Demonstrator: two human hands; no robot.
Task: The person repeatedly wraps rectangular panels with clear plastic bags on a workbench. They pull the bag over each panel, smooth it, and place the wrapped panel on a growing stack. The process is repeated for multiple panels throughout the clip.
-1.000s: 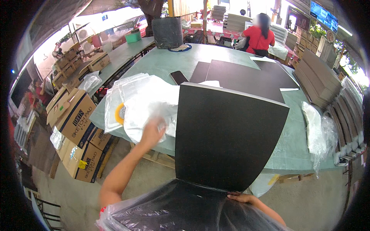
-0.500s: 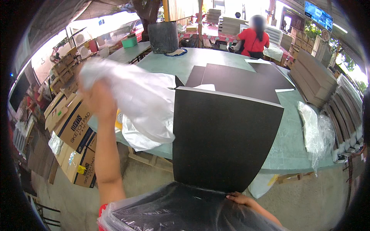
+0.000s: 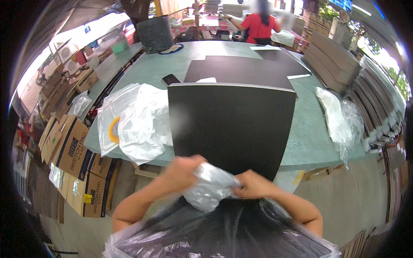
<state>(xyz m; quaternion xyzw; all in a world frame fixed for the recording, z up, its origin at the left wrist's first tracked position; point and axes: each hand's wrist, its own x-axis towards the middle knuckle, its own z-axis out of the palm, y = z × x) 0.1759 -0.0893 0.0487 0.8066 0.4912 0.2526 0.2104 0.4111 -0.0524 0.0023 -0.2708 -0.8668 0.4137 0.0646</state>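
Note:
Close in front of me, my left hand [image 3: 184, 173] and my right hand [image 3: 254, 184] are both closed on a bunched-up translucent plastic bag [image 3: 210, 189], one at each side. Below it spreads a dark stack under clear plastic film [image 3: 223, 232]. Just beyond my hands a large black board [image 3: 232, 120] slopes down from the table; its far edge is pale and its near edge is partly hidden by my hands. Left of the board, white plastic bags [image 3: 144, 116] lie in a loose pile, with a yellow tape roll [image 3: 113, 130] showing through.
More black boards [image 3: 245, 69] lie on the green table [image 3: 301, 150], with a phone [image 3: 171, 79] beside them. Crumpled clear plastic [image 3: 340, 122] and grey board stacks [image 3: 331, 60] are on the right. Cardboard boxes [image 3: 71, 148] stand at left. A person in red [image 3: 258, 28] works far off.
My left hand, raised at the left with white plastic before, has come down to the middle. My right hand has lifted from the board's near edge and now grips the plastic bag too.

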